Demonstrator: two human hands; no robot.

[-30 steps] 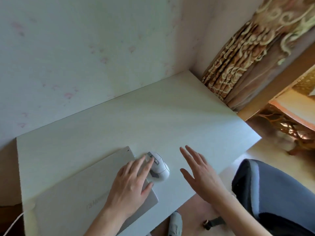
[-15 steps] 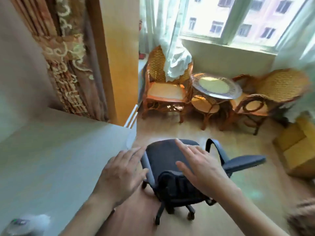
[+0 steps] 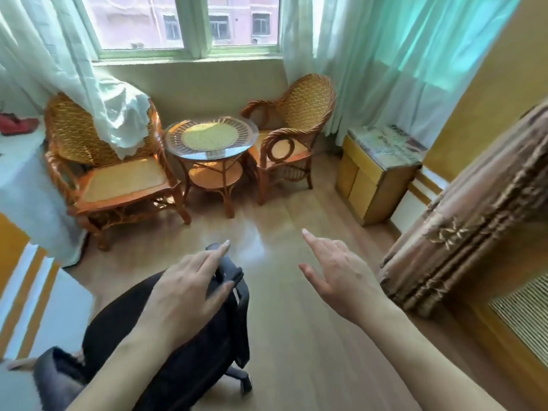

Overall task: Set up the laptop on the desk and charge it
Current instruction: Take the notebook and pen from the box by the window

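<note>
The laptop, the mouse and the desk are out of view; I face away from them, into the room. My left hand (image 3: 189, 287) hovers with fingers spread over the armrest of a dark office chair (image 3: 166, 345), and whether it touches the armrest is unclear. My right hand (image 3: 338, 277) is held out over the wooden floor, fingers apart, holding nothing.
Two wicker armchairs (image 3: 118, 179) (image 3: 293, 137) flank a round glass-topped wicker table (image 3: 210, 137) under the window. A small yellow cabinet (image 3: 376, 173) stands at the right wall. A brown patterned curtain (image 3: 462, 232) hangs at right. Bare wooden floor (image 3: 296, 321) lies ahead.
My view has swung right, from the desk with the shut laptop and white mouse to the room. My left hand left the mouse and laptop; both hands now hang over chair and floor.
</note>
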